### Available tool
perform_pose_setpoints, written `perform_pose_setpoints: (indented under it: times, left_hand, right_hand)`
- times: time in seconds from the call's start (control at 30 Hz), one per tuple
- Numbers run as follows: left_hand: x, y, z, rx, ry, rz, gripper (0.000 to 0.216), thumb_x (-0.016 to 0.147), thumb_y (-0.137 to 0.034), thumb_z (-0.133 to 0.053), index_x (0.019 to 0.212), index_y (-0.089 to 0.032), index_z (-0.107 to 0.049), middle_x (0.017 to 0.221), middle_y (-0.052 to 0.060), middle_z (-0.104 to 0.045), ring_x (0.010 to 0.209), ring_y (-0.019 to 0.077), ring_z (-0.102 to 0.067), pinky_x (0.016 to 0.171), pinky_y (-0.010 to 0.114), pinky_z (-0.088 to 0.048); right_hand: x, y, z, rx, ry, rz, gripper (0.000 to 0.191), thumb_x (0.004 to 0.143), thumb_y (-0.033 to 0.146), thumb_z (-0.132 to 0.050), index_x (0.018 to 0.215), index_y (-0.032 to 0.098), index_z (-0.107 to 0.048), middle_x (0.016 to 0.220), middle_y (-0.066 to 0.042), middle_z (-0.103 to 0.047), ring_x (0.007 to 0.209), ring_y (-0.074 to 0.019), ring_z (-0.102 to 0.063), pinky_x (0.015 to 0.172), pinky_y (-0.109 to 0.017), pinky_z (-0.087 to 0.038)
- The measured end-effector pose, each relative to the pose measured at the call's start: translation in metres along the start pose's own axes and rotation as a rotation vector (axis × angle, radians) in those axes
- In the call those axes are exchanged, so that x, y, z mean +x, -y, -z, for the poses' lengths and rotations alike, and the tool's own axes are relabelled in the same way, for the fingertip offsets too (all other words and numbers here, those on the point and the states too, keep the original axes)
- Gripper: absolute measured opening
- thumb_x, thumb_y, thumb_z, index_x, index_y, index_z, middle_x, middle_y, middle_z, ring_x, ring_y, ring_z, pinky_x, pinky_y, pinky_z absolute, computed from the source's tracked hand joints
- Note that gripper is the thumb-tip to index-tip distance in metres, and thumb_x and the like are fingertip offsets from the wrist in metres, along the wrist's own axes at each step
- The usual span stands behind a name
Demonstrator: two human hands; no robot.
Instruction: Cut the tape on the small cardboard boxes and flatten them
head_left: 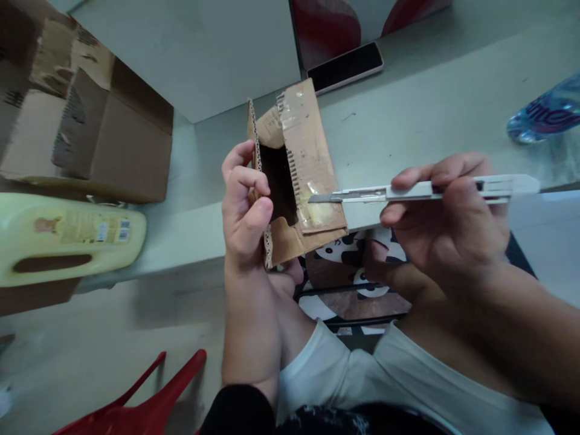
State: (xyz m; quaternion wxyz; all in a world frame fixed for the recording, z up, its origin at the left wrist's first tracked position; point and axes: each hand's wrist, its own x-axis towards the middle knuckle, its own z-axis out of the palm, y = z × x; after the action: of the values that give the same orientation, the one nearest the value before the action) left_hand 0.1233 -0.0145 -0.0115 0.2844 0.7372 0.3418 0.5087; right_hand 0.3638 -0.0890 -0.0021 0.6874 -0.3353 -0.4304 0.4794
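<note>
Head view: the table (408,121) runs behind everything, with a big open box (90,133) and a yellow jug (67,238) well off beyond the left hand's knuckles, a phone (345,66) past the fingertips, and a water bottle (544,112) above the right hand's knuckles. Between the two hands stands a small cardboard box (294,181), upright and open. The left hand (244,205) is curled shut on its left wall, thumb inside the opening, fingers wrapped over the edge. The right hand (448,217) is closed around a white box cutter (430,190), fingers pinching the handle from above. Its blade tip touches the taped flap, just right of the left thumb. My judgement: a shallow, slow cut along the tape works best, drawn away from the left thumb, with the left grip firm.
</note>
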Motion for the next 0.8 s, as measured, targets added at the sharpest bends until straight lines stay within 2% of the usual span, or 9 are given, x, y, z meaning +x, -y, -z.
perform_pose_setpoints:
  times: [0.1,0.2,0.27,0.37,0.5,0.6,0.7,0.8]
  left_hand:
    - [0.001,0.001,-0.001,-0.055,0.009,-0.015,0.041,0.084,-0.065,-0.058,0.088,-0.025,-0.051,0.141,-0.003,-0.049,0.146,0.0327,-0.039,0.119,0.059,-0.037]
    - [0.001,0.002,-0.004,-0.118,-0.021,0.003,0.031,0.085,-0.056,-0.059,0.087,-0.026,-0.051,0.141,-0.002,-0.049,0.144,0.0312,-0.040,0.120,0.058,-0.037]
    - [0.001,0.005,-0.004,-0.111,-0.006,-0.037,0.030,0.086,-0.055,-0.058,0.087,-0.026,-0.051,0.141,-0.002,-0.049,0.143,0.0319,-0.041,0.119,0.060,-0.037]
    - [0.001,0.014,-0.003,-0.045,0.042,-0.077,0.042,0.085,-0.066,-0.055,0.087,-0.024,-0.048,0.146,-0.004,-0.045,0.146,0.0363,-0.038,0.117,0.065,-0.035]
    - [0.001,0.018,-0.003,0.051,0.049,-0.016,0.056,0.082,-0.079,-0.047,0.087,-0.023,-0.047,0.151,-0.004,-0.042,0.149,0.0396,-0.034,0.116,0.067,-0.036]
    - [0.000,0.017,-0.002,0.058,0.036,0.005,0.057,0.081,-0.080,-0.048,0.087,-0.024,-0.048,0.152,-0.004,-0.043,0.151,0.0388,-0.032,0.117,0.067,-0.037]
    - [-0.001,0.019,0.002,0.030,0.024,0.036,0.059,0.078,-0.082,-0.051,0.085,-0.023,-0.048,0.152,-0.006,-0.043,0.154,0.0395,-0.026,0.120,0.068,-0.032]
    - [0.000,0.026,0.008,-0.041,-0.066,0.080,0.059,0.076,-0.081,-0.056,0.084,-0.023,-0.046,0.152,-0.007,-0.044,0.155,0.0377,-0.025,0.123,0.065,-0.031]
  right_hand:
    - [-0.003,0.000,-0.004,-0.048,-0.047,0.033,0.024,0.095,0.043,-0.064,0.087,0.026,-0.051,0.094,0.001,-0.071,0.060,-0.0116,-0.069,0.056,-0.026,-0.062]
    - [-0.004,0.000,-0.006,-0.048,-0.082,0.038,0.022,0.095,0.043,-0.065,0.087,0.026,-0.053,0.095,0.002,-0.072,0.059,-0.0110,-0.068,0.057,-0.026,-0.061]
    - [-0.003,0.000,-0.007,-0.062,-0.100,0.050,0.021,0.096,0.043,-0.064,0.088,0.026,-0.054,0.096,0.003,-0.072,0.060,-0.0107,-0.069,0.058,-0.025,-0.062]
    - [-0.002,-0.002,-0.009,-0.058,-0.152,0.058,0.021,0.095,0.044,-0.065,0.089,0.027,-0.054,0.096,0.004,-0.073,0.062,-0.0104,-0.070,0.060,-0.025,-0.062]
    - [-0.002,-0.007,-0.011,0.043,-0.179,0.045,0.014,0.095,0.036,-0.066,0.092,0.028,-0.055,0.096,0.007,-0.073,0.066,-0.0087,-0.072,0.066,-0.022,-0.063]
    - [-0.003,-0.006,-0.012,-0.077,-0.146,0.087,0.014,0.099,0.039,-0.058,0.093,0.028,-0.054,0.101,0.005,-0.071,0.070,-0.0096,-0.072,0.069,-0.024,-0.063]
    - [-0.002,-0.001,-0.009,-0.203,-0.188,0.201,0.012,0.100,0.040,-0.056,0.093,0.030,-0.054,0.108,0.004,-0.068,0.076,-0.0113,-0.071,0.076,-0.030,-0.063]
    - [0.003,-0.004,0.003,-0.422,-0.179,0.317,0.004,0.094,0.029,-0.063,0.096,0.030,-0.060,0.121,0.001,-0.064,0.100,-0.0163,-0.070,0.100,-0.040,-0.058]
